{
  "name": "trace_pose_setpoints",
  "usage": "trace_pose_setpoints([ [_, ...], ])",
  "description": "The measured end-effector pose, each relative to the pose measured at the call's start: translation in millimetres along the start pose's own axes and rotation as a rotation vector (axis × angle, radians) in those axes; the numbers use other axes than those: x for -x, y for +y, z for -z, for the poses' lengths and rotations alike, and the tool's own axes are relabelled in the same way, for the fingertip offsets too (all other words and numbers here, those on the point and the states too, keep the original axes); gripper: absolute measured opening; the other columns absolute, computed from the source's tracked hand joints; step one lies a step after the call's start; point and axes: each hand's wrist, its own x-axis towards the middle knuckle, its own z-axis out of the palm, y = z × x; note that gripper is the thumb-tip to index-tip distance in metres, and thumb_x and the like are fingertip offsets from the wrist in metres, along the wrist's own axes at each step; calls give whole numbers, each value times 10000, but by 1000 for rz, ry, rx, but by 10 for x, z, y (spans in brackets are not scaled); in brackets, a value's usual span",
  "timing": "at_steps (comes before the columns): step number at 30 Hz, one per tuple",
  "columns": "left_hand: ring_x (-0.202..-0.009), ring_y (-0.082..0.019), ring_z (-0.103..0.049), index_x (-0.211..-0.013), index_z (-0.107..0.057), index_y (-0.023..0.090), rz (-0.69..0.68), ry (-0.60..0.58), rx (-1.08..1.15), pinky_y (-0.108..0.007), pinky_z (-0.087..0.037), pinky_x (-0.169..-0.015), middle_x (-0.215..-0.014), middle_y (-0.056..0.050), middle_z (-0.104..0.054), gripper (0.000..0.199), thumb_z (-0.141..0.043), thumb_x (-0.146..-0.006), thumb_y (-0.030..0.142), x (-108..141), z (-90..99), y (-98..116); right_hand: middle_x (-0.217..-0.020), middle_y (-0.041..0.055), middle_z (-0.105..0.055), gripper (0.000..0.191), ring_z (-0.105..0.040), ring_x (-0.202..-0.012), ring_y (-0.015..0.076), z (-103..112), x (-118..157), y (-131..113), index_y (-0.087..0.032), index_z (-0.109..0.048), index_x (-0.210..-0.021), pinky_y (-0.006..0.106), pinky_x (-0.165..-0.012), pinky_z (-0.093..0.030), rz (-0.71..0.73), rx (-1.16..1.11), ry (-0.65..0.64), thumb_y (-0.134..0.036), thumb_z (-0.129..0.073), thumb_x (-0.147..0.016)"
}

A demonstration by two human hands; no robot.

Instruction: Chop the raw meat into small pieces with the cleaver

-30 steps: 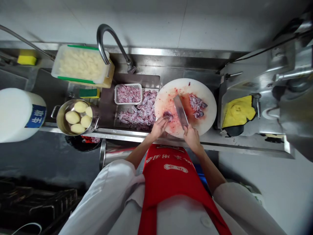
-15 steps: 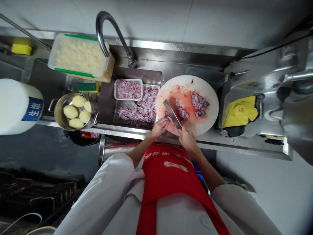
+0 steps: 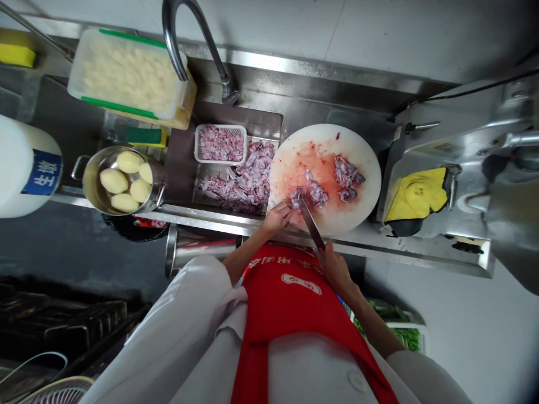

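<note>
In the head view my right hand [image 3: 333, 266] grips the handle of a cleaver [image 3: 311, 225], whose blade slants up and left over a round white cutting board [image 3: 366, 151]. Its far end touches or overlaps a small piece of raw meat [image 3: 297, 196]. My left hand [image 3: 278, 217] rests at the board's near left edge with curled fingers, right beside that piece. What the fingertips pinch, if anything, is too small to make out. Another meat piece [image 3: 318, 195] lies just right of the blade, and a larger clump [image 3: 347, 171] sits further right. Red juice stains the board.
Left of the board, a sink holds a heap of chopped meat [image 3: 248, 182] and a white basket [image 3: 221, 161] of meat. Further left are a pot [image 3: 90, 182] of peeled potatoes and a lidded tub [image 3: 130, 76]. A faucet [image 3: 229, 92] arches behind. At right lies a yellow cloth [image 3: 416, 193].
My right hand has drawn the cleaver toward me and slightly right, uncovering the small meat piece. My left hand stays beside it. The camera view has shifted a little.
</note>
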Motion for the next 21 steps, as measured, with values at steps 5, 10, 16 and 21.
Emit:
trace_pose_setpoints([
  [5,-989,-215,-637,-941,-694,184,-33,82,-44,-398,-550,-924,-981,-101,-670,271,-488,-1022,340,-189,288,226,-906,126,-724,243,-727,-859,263,-104,-31,20,-148,-476,-1197,314,-700,-435,9,8,-3,-263,-308,-1064],
  [10,-1462,-340,-354,-1371,-575,216,-92,43,-145,-590,-288,-1204,-1497,-118,-468,443,-521,-1007,461,-916,336,892,-873,135,-718,281,-732,-846,268,-140,-34,-18,-134,-478,-1202,311,-698,-451,-20,0,-3,-291,-281,-1076],
  [16,-1473,-359,-302,-1447,-508,253,-204,-214,-151,-644,-232,-1201,-1550,-109,-426,470,-541,-998,388,-1175,96,824,-915,162,-725,283,-734,-846,286,-34,111,-18,-99,-435,-1271,327,-683,-447,9,50,-24,-231,-305,-1057],
  [21,-1129,-258,-533,-1120,-676,184,135,37,-133,-445,-439,-1038,-1101,-114,-615,289,-426,-1031,297,-644,225,279,-914,143,-721,219,-721,-848,255,-28,55,68,-128,-464,-1194,297,-673,-406,23,-1,-30,-239,-334,-1057],
])
